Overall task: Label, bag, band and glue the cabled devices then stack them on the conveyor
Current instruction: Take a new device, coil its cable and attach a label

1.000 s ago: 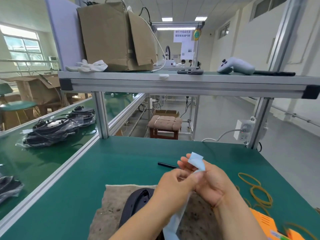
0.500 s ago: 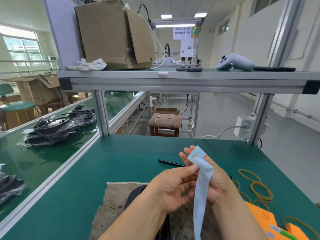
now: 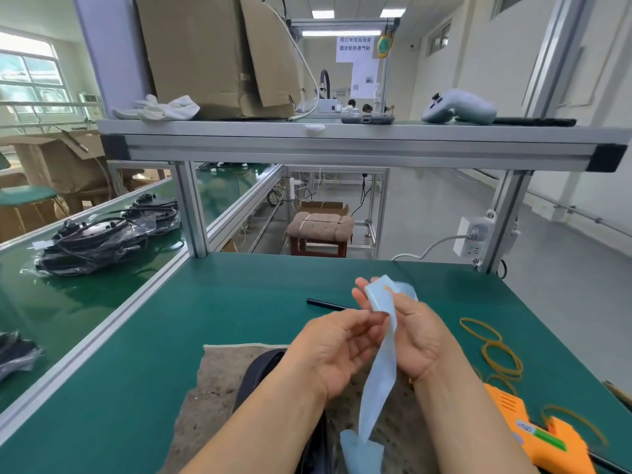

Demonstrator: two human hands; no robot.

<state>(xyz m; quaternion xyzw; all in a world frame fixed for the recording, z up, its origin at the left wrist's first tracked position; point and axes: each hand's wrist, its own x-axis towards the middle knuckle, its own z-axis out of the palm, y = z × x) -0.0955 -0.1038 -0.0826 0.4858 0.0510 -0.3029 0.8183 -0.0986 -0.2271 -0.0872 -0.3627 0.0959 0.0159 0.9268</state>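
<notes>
A long pale blue label strip [image 3: 381, 367] hangs between my hands above the green bench. My right hand [image 3: 415, 331] holds its upper end, folded over the fingertips. My left hand [image 3: 337, 350] pinches the strip just below that fold with thumb and forefinger. Under my forearms a black device [image 3: 260, 374] lies on a brown felt mat [image 3: 213, 388], mostly hidden. Bagged black cabled devices [image 3: 99, 241] are piled on the green conveyor [image 3: 51, 302] at left.
An orange glue gun [image 3: 543, 436] lies at lower right, with yellow rubber bands [image 3: 496, 350] beside it. A black stick [image 3: 328, 305] rests beyond my hands. An overhead shelf [image 3: 342, 145] carries a cardboard box [image 3: 219, 56], white gloves and a grey controller [image 3: 458, 107].
The strip has been drawn out longer and now hangs down between my hands. My left hand opened from a closed pinch, and both hands rose slightly.
</notes>
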